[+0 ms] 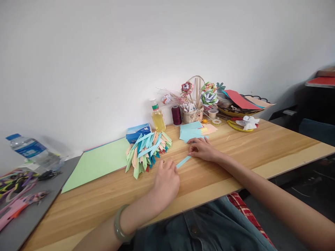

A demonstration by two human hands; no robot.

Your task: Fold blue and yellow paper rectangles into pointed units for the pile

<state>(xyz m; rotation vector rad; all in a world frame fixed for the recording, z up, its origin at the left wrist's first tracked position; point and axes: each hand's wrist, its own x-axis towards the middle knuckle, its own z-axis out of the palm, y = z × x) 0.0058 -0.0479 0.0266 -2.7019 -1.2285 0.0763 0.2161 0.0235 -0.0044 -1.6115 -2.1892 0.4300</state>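
A narrow light-blue paper strip (183,161) lies slantwise on the wooden table, running between my two hands. My left hand (166,179), a bangle on its wrist, has its fingers curled down on the strip's near end. At the far end, the thumb and fingers of my right hand (202,149) close together on the strip. Just beyond my left hand is a pile of folded paper strips (146,150) in green, blue and peach. Light-blue paper pieces (190,131) lie stacked beyond my right hand, with peach paper (210,129) beside them.
Along the wall stand a tissue pack (138,133), a bottle of yellow liquid (158,119), a dark red thread spool (176,115) and a basket of paper flowers (193,116). A green sheet (98,165), water bottle (35,151) and pink-handled pliers (19,208) are left.
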